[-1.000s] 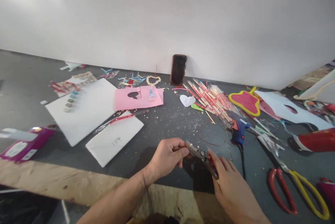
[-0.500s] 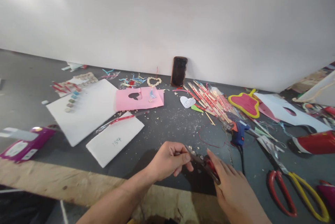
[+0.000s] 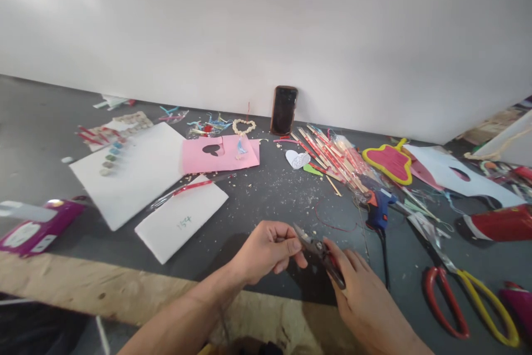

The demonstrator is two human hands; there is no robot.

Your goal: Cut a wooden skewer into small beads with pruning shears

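Observation:
Near the table's front edge, my right hand (image 3: 366, 291) is wrapped round a pair of dark-handled pruning shears (image 3: 318, 248) with some red by the grip. Their pale blade tip points up and left, beside the fingertips of my left hand (image 3: 270, 252). Thumb and fingers of that left hand are pinched together; what is between them, if anything, is too small to make out. Light crumbs (image 3: 270, 194) are scattered over the dark table (image 3: 245, 208) beyond both hands. A thin dark red thread (image 3: 332, 225) lies just past the shears.
To the right are a blue glue gun (image 3: 377, 208), large scissors (image 3: 446, 263) with red and yellow handles, and a bundle of sticks (image 3: 328, 155). A phone (image 3: 285, 110) leans on the white board behind. Pink card (image 3: 195, 158) and white slabs (image 3: 183, 227) lie left.
The shears have turned slightly and shifted a little left and up with my right hand, so more of the blade shows. My left hand stays pinched in nearly the same place.

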